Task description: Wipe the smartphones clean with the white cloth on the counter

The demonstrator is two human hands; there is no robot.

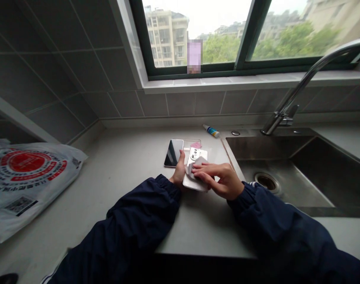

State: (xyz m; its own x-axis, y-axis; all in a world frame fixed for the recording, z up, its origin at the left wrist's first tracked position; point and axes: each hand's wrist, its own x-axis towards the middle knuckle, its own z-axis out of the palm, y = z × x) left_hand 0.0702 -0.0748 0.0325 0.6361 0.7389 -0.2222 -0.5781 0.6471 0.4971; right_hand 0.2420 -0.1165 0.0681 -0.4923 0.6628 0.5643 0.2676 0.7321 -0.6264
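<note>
Left hand (179, 170): closed around the near left edge of the white phone, thumb upward, steadying it.
Right hand (220, 180): fingers extended and nearly together, pressing the cloth against the phone's back; thumb below.
White phone (194, 156): on the table between the hands, back facing up, round camera block at the far end. Likely light and stiff, its smooth shell slippery; the block and any glass look fragile. Best held by the long side edges, clear of the block.
Cloth (191, 169): small, pale, soft, crumpled under the right hand's fingers, on the phone.
Dark phone (173, 153): just beyond the left hand, flat, glossy glass uppermost; lift by the edges.
Pink slip (195, 145): small, just past the white phone.
Tube (211, 131): lying farther back, blue and white.
Table (132, 157): pale stone.
Sink (271, 148): steel, right of the hands.
Plastic bag (26, 185): printed in red, at far left.
</note>
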